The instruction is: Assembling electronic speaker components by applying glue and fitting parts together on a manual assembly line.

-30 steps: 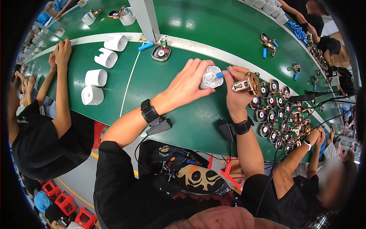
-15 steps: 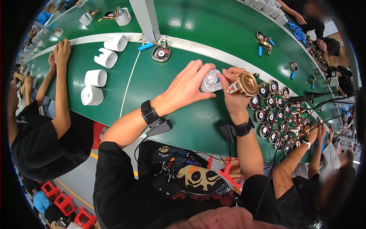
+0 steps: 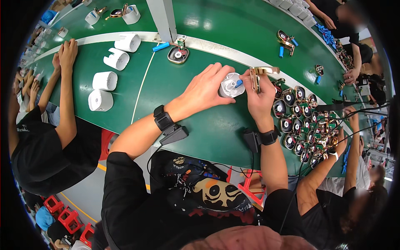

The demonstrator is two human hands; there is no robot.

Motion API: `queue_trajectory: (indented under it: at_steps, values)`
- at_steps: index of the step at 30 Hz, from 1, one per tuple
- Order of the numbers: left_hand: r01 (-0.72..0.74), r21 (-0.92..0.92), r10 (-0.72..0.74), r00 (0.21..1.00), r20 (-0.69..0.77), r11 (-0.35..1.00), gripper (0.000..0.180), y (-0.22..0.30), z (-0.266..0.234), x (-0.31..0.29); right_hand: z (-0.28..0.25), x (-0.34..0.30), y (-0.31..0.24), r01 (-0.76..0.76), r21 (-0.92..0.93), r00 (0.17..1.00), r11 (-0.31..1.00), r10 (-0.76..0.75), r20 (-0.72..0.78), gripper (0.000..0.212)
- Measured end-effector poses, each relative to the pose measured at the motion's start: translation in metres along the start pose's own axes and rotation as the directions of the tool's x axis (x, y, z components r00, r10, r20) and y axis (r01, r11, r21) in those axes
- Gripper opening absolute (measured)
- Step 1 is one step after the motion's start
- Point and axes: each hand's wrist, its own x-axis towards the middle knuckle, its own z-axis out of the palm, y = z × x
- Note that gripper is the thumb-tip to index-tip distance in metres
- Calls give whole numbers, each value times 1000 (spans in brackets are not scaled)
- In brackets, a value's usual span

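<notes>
My left hand (image 3: 204, 88) is wrapped round a white plastic housing (image 3: 228, 88), its open end turned up toward me. A blue cylindrical battery (image 3: 239, 83) leans partly into that opening, beside the fingertips of my right hand (image 3: 260, 100). Those fingers grip a gold-rimmed electronic assembly (image 3: 255, 79), tilted edge-on above the housing's right side. Whether the battery is joined to the assembly is hidden by the fingers.
Several similar assemblies (image 3: 298, 125) crowd the green bench to my right. Further left stand several white housings (image 3: 101, 100). One assembly (image 3: 178, 54) and a blue battery (image 3: 161, 46) lie near a grey post (image 3: 160, 18). Co-workers' arms rest at both sides.
The gold assembly has turned from showing its round face to edge-on. More of the blue battery shows at the housing's opening. Parts on the far green surface have shifted slightly left.
</notes>
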Motion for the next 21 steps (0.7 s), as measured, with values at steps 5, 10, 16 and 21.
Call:
queue_trajectory:
  at_steps: [5, 10, 16, 21]
  values:
    - [-3, -9, 3, 1000, 1, 1000, 67, 2, 0, -2, -3, -1, 7, -12, 6, 998, 1000, 12, 66, 10]
    - [0, -3, 0, 1000, -17, 1000, 66, 2, 2, 0, 3, 0, 17, -31, -18, 998, 999, 32, 62, 16]
    - [30, -24, -30, 999, -10, 999, 66, 2, 1, 1, 24, -5, 8, -399, 571, 911, 717, 379, 160, 29]
    - [-3, 6, 3, 999, -52, 1000, 66, 3, 4, -1, 25, -6, 8, -450, 703, 879, 551, 413, 239, 36]
